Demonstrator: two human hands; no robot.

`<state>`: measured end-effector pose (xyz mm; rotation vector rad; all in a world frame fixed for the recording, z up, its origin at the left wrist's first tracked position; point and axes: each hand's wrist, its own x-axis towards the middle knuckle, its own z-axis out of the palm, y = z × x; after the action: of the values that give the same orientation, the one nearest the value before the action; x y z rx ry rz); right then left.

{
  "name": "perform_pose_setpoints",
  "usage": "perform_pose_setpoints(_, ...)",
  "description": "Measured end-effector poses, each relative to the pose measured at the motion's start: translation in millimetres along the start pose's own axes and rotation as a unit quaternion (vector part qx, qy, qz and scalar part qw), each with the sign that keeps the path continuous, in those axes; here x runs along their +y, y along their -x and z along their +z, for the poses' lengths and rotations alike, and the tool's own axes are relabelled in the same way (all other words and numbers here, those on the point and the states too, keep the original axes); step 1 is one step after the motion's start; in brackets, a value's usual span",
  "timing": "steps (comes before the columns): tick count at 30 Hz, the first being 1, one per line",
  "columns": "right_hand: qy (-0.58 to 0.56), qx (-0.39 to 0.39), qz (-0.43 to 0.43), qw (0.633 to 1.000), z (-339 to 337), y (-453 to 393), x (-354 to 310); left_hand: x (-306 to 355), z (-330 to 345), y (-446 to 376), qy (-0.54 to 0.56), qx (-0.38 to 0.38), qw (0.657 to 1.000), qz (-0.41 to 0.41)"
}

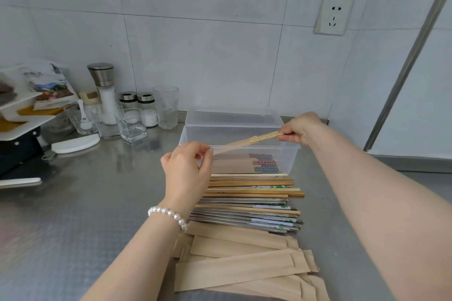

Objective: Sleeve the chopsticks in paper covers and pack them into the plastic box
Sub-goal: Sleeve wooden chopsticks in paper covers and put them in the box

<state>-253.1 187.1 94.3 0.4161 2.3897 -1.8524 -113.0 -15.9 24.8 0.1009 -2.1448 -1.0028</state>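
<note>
Your left hand (187, 166) pinches the near-left end of a pair of wooden chopsticks (247, 142) between thumb and fingertips, and your right hand (299, 129) pinches the far-right end the same way, so each grip is closed on the pair. The chopsticks hang in the air over the open plastic box (289, 156), slanting from low on the left to higher on the right. No paper cover is on them; whether a clear wrap covers the left part you cannot tell from here.

The box sits on the steel tabletop (85, 203), close to the far wall, with its clear lid (232, 117) standing up behind it. Inside, through the near wall, you can see a few sleeved pairs (244, 165) lying flat, with patterned ends pointing right.

Just near of the box lies a stack of loose chopsticks (249, 200), wood and metal mixed, all running left to right. Nearer still is a pile of brown paper covers (242, 269), overlapping one another at slight angles.

A pearl bracelet (168, 215) circles your left wrist. On the far left of the tabletop stand a salt grinder (104, 90), small shakers (138, 105) and glasses (166, 107).
</note>
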Motion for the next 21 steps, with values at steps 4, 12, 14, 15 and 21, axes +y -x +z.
perform_pose_setpoints(4,0.093,0.032,0.014,0.995,8,-4,1,1,1,1,-0.009,-0.005,1.000,-0.004)
perform_pose_setpoints(12,0.328,0.077,-0.123,0.933,19,11,3,1,4,3,-0.021,-0.037,0.999,0.002)
perform_pose_setpoints(14,0.342,0.076,-0.124,0.928,18,13,-1,0,5,4,-0.026,-0.048,0.998,0.007)
perform_pose_setpoints(15,0.343,0.078,-0.124,0.928,17,13,-3,0,5,4,-0.027,-0.051,0.998,0.007)
perform_pose_setpoints(21,0.219,0.093,-0.217,0.947,-7,29,-1,1,6,6,-0.032,-0.096,0.994,0.043)
